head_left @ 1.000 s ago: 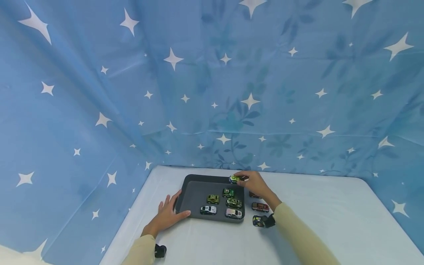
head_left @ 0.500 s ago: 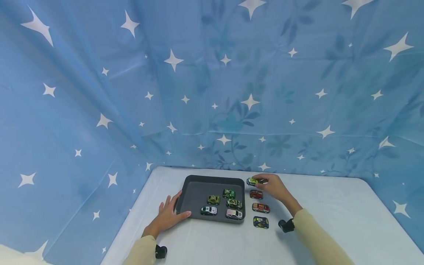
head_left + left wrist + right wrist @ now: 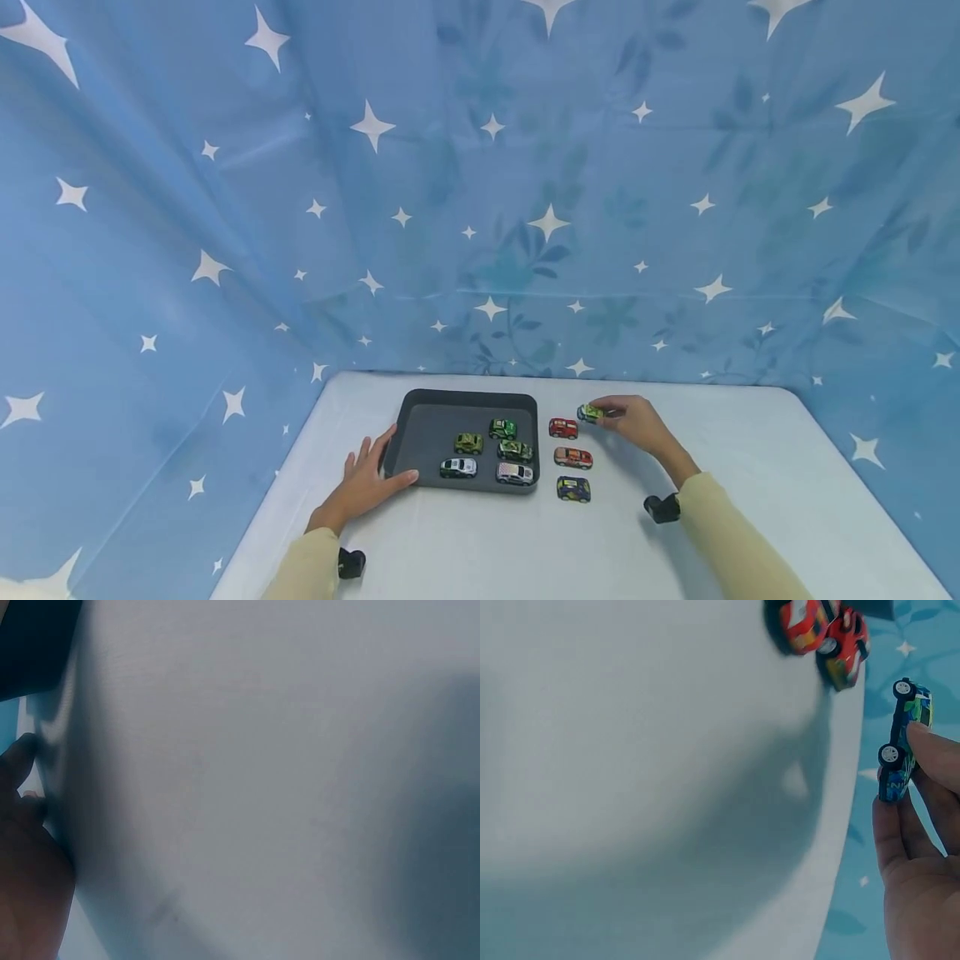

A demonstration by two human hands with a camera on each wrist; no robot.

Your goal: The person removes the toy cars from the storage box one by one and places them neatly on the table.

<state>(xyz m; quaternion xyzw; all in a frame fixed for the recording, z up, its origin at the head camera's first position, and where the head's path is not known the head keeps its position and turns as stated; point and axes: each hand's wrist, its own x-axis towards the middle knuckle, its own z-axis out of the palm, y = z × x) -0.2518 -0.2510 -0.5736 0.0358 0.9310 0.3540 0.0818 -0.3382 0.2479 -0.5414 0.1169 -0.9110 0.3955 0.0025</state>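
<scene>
My right hand pinches a small green, yellow and blue toy car between thumb and fingers, to the right of the tray. In the right wrist view this toy car shows its wheels side-on, clear of the white surface. My left hand spreads its fingers along the left edge and near corner of a dark grey tray. Inside the tray are a green car, two camouflage-patterned ones and two white ones, one being a white-and-dark car. The left wrist view catches only part of the left hand.
Right of the tray, a red car, an orange-red car and a dark blue and yellow car stand in a column on the white table. A blue star-patterned curtain hangs behind the table and on its left.
My right hand has carried the green, yellow and blue toy car from the tray's far right corner out to the right, past the red car. My left hand stays at the tray.
</scene>
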